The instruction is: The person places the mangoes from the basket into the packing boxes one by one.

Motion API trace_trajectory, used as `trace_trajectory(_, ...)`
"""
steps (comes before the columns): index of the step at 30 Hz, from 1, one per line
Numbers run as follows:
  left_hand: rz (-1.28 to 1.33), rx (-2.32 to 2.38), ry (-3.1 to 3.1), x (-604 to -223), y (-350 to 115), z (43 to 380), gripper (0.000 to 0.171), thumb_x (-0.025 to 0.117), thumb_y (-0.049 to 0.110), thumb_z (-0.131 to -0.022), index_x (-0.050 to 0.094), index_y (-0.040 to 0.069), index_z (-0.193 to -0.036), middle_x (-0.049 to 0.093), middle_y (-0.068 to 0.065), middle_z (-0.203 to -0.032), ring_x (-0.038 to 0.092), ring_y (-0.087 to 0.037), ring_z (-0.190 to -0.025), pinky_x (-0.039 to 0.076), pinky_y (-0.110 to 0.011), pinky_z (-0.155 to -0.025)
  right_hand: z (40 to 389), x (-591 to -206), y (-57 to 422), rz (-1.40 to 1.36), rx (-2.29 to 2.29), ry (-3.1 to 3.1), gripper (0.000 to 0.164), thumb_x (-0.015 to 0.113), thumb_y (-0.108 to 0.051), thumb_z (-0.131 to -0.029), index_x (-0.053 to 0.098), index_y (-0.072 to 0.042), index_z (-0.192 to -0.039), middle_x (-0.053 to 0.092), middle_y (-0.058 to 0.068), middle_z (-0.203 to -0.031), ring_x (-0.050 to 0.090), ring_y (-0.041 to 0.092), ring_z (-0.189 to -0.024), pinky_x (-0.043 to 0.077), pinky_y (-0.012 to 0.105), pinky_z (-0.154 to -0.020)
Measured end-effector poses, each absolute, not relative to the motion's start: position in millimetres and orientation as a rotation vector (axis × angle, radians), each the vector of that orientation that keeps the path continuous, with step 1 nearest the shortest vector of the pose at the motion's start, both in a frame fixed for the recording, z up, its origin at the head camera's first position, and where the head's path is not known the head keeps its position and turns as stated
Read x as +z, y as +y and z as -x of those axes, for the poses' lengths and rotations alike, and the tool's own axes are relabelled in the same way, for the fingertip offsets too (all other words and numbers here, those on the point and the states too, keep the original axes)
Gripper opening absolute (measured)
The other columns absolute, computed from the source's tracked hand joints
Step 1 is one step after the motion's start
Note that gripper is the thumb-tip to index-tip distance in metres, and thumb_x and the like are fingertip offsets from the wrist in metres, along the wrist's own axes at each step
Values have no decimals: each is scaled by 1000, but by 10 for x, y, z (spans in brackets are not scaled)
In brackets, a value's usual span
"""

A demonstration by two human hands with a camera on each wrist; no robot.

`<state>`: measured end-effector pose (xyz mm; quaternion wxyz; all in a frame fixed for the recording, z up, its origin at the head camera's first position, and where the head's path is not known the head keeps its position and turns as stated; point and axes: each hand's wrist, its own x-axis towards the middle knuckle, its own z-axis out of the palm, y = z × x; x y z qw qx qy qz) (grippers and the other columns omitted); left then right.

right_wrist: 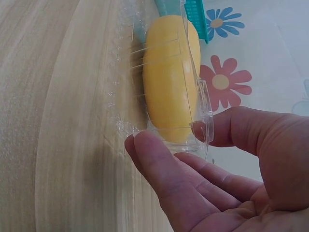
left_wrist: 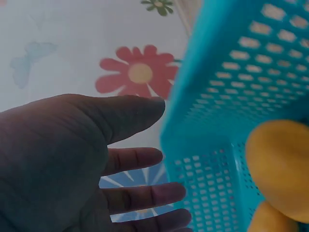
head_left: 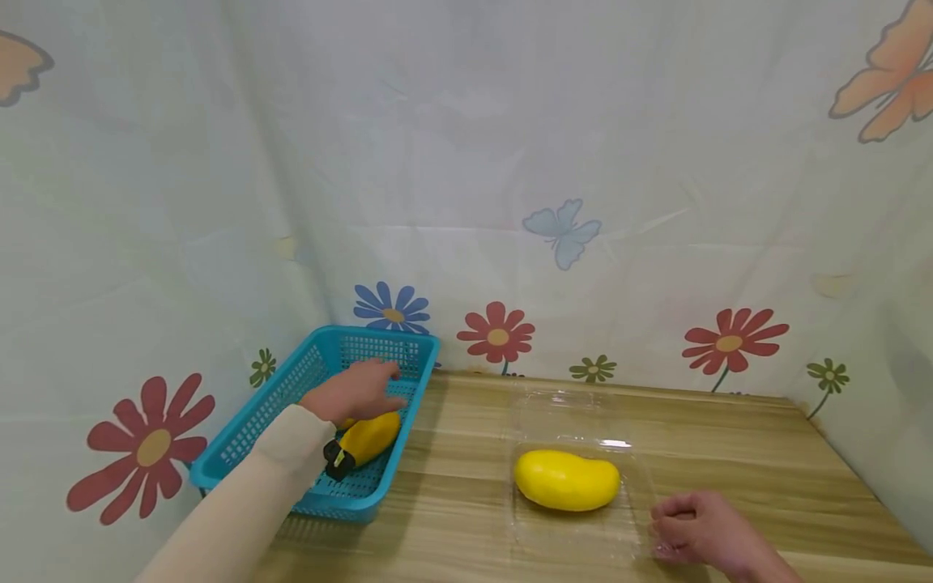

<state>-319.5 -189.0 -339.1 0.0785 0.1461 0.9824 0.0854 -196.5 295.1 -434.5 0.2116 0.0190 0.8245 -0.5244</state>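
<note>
My left hand (head_left: 357,393) reaches over the blue plastic basket (head_left: 397,486), fingers spread and nothing held. Beneath it in the basket lies a yellow, elongated fruit-like piece (head_left: 373,437) with a black object (head_left: 338,461) at its near end. The left wrist view shows two rounded yellow pieces (left_wrist: 282,166) inside, beside the left hand (left_wrist: 96,159). A yellow mango (head_left: 567,481) lies in a clear plastic clamshell box (head_left: 539,538) with its lid folded back. My right hand (head_left: 700,530) pinches the box's right edge; in the right wrist view the thumb (right_wrist: 231,128) is at the rim.
The box and basket stand on a wood-grain table (head_left: 452,486), the basket to the left. A white curtain (head_left: 466,162) printed with flowers and butterflies hangs behind the table and along its sides.
</note>
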Motion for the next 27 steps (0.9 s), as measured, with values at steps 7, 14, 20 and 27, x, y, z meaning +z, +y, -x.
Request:
trace_trajectory(7, -330, 217, 2833, -3475, -2044, 3291, 56, 69, 37, -97, 55, 4, -140, 57, -20, -144, 59, -33, -119, 51, -54, -102, 1980, -4341, 2944, -78, -1453, 2295, 36, 65, -9, -98, 61, 17, -122, 74, 6, -98, 69, 15, -84, 63, 34, -79)
trace_trajectory(14, -246, 174, 2793, -3584, -2042, 3319, 55, 71, 34, -97, 54, 1, -139, 62, -18, -137, 59, -25, -98, 54, -50, -96, 1973, -4356, 2966, -60, -1453, 2297, 35, 66, -10, -98, 62, 16, -122, 74, 6, -99, 69, 15, -84, 63, 34, -79)
trace_trajectory(20, -256, 147, 2776, -3642, -2009, 3313, 51, 70, 28, -97, 55, -1, -136, 64, -18, -129, 57, -24, -91, 55, -44, -88, 1982, -4377, 2978, -100, -1448, 2298, 34, 67, -8, -97, 63, 14, -121, 74, 6, -98, 69, 15, -84, 63, 35, -80)
trace_trajectory(27, -267, 90, 2759, -3693, -2027, 3341, 25, 71, 23, -95, 60, 4, -108, 59, -10, -92, 54, -23, -80, 45, -34, -70, 1978, -4373, 2970, -97, -1462, 2300, 33, 67, -7, -96, 63, 14, -121, 74, 6, -99, 69, 15, -85, 63, 35, -80)
